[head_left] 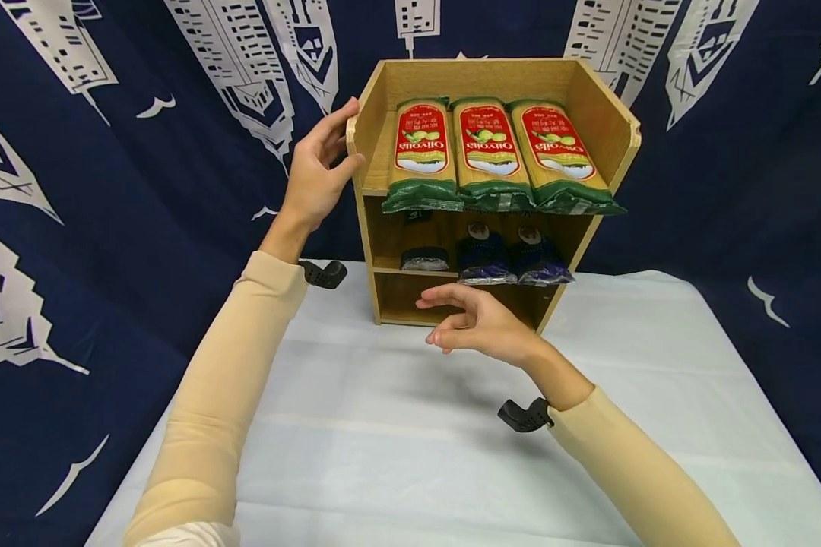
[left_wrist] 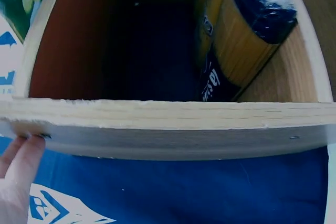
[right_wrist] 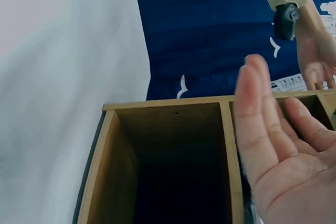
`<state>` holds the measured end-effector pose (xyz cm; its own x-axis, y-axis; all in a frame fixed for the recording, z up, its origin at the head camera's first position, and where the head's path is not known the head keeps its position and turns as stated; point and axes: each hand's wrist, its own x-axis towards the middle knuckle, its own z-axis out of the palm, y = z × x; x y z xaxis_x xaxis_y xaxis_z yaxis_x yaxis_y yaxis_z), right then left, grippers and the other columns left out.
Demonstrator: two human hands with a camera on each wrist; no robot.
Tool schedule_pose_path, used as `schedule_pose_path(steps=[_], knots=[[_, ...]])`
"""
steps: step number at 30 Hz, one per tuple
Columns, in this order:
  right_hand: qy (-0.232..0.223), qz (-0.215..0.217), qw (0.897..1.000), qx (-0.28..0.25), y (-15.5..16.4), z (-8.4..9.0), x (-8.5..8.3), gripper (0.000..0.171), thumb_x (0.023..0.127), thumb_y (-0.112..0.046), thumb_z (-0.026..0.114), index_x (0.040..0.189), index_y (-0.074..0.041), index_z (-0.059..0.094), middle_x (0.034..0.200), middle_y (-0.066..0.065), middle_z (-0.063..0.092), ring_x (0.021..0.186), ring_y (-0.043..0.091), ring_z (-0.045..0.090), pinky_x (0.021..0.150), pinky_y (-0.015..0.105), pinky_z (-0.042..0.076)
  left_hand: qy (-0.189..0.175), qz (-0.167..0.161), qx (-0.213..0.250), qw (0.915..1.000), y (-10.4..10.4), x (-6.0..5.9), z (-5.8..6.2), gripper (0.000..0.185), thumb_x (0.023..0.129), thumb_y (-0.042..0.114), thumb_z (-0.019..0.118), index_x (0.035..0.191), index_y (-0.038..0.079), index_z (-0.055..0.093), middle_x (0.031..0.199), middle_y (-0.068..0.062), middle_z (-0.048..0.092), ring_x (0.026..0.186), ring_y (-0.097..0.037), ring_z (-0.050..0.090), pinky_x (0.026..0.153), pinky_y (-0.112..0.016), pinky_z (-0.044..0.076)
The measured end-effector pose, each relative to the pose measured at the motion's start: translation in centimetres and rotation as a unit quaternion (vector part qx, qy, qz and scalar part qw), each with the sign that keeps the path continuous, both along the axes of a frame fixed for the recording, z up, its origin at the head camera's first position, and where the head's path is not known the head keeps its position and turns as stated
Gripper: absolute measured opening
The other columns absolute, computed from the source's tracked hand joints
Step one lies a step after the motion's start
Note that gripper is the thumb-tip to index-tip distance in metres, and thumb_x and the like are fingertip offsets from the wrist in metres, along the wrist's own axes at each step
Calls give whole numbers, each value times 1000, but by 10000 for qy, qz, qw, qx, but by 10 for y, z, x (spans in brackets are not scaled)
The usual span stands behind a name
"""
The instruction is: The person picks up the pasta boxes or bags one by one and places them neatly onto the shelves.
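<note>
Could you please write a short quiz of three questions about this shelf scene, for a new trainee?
1. True or false: the left hand grips the wooden shelf at its upper left side wall.
2. How many green noodle packs lie on the top level? A) two B) three C) five
3. Fill in: the right hand hovers in front of the ____ compartment, holding nothing.

Key:
1. True
2. B
3. bottom
</note>
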<state>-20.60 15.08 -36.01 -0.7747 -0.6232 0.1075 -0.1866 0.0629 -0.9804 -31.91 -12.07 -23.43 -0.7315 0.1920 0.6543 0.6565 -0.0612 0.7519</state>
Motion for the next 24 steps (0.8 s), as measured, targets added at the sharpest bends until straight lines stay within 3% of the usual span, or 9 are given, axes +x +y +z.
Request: schedule_pose_path(steps=[5,10,14,18,24], knots=[[488,-213,9974,477,13,0,11,69,87,-10,79,148,-4,46,147,11,51,112,32,65,85,42,59,-140,305,-336,9989,-1,25,-1,68,89,-12,56,154,-3,37,158,-12,43,135,-33,51,106,-40,46],[898,-590,9915,739,27,-2,23,71,87,-12,81,148,-8,46,149,10,49,124,31,58,89,41,57,-332,617,-772,9946,-7,33,-22,68,91,-6,61,154,6,41,153,-6,49,129,-27,58,97,-39,53],[1269,-1041,9827,861,37,-4,34,68,89,-15,80,148,-12,47,148,7,50,128,28,56,94,42,54,-282,1153,-1511,9814,-9,44,-38,66,92,1,62,154,9,42,152,-5,50,128,-22,59,96,-40,54],[1966,-1605,9597,1203,45,-5,46,64,91,-18,77,148,-15,47,145,5,53,128,26,56,96,46,52,-10,1746,-2183,9601,-11,58,-48,64,96,10,62,155,5,38,154,-9,48,133,-24,54,102,-44,50],[2875,-2433,9035,2047,53,-5,65,71,89,-28,76,151,-12,45,148,8,51,130,32,52,98,57,47,490,2458,-2998,9205,-15,80,-65,69,98,26,65,155,0,35,156,-16,43,139,-32,46,111,-48,40]])
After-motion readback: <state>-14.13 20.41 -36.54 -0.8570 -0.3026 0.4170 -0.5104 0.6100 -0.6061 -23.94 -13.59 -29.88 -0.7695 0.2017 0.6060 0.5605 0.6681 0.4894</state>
